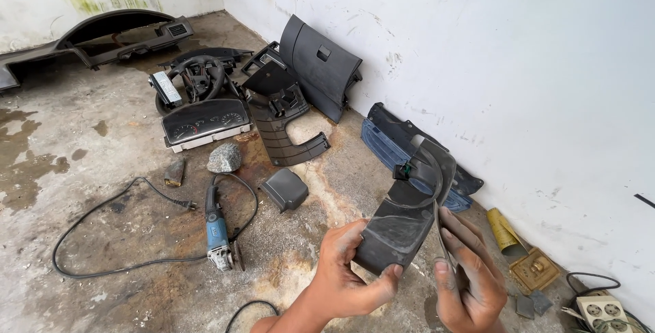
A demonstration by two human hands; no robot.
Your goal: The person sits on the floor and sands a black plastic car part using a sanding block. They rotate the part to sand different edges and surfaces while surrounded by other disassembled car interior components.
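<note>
Clearly the step in hand is sanding: a curved dark plastic trim panel [402, 220] is held up over the concrete floor [89, 190], at about five o'clock in the view. The left hand [348, 271] has its grip clamped on the panel's lower edge, thumb across the front and fingers behind. The right hand [471, 275] has its grip closed on a thin sheet of sandpaper [445, 241], pressed against the panel's right edge.

The panel's long axis runs from seven o'clock up to one o'clock, and its hooked, narrower end points towards the white wall [518, 67].

By my judgement, the next stroke calls for a steady left-hand hold while the sheet rubs along the curve.

A blue angle grinder [218, 234] lies on the floor at nine o'clock from the hands, well apart, with an instrument cluster [203, 123] beyond it.
</note>
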